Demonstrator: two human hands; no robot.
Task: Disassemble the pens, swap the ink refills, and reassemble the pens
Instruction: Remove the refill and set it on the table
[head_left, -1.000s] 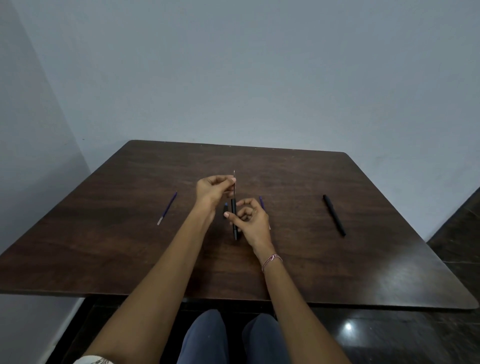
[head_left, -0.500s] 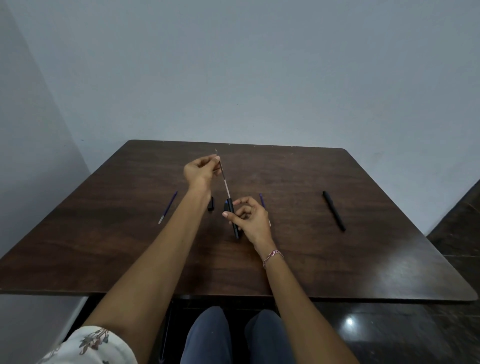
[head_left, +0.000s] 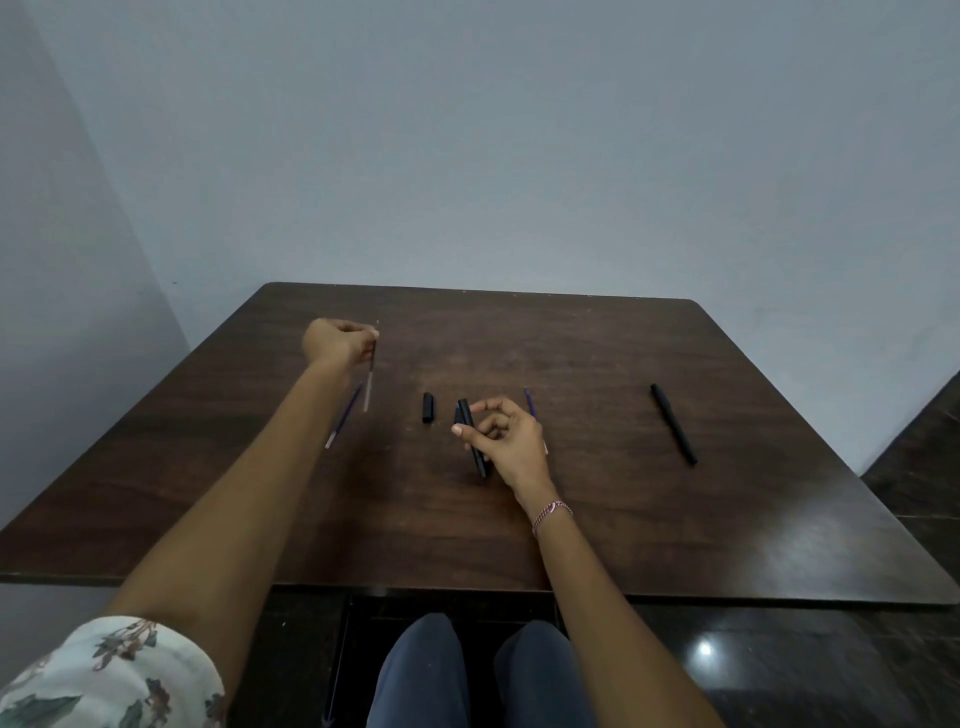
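My left hand (head_left: 340, 340) pinches a thin ink refill (head_left: 370, 375) that hangs almost upright above the table's left side. My right hand (head_left: 506, 436) grips a black pen barrel (head_left: 474, 437) near the middle, its open end pointing away from me. A short black pen piece (head_left: 427, 407) lies on the wood between my hands. A blue refill (head_left: 344, 420) lies flat on the left, partly behind my left forearm. Another blue refill (head_left: 530, 402) shows just behind my right hand. A whole black pen (head_left: 673, 423) lies to the right.
The dark wooden table (head_left: 675, 519) stands in a corner, with grey walls behind it and to the left. Its near edge crosses over my knees (head_left: 483, 670). A dark glossy floor shows at the right.
My left hand drew the refill fully out of the barrel and carried it up and to the left. My right hand kept the barrel in nearly the same place.
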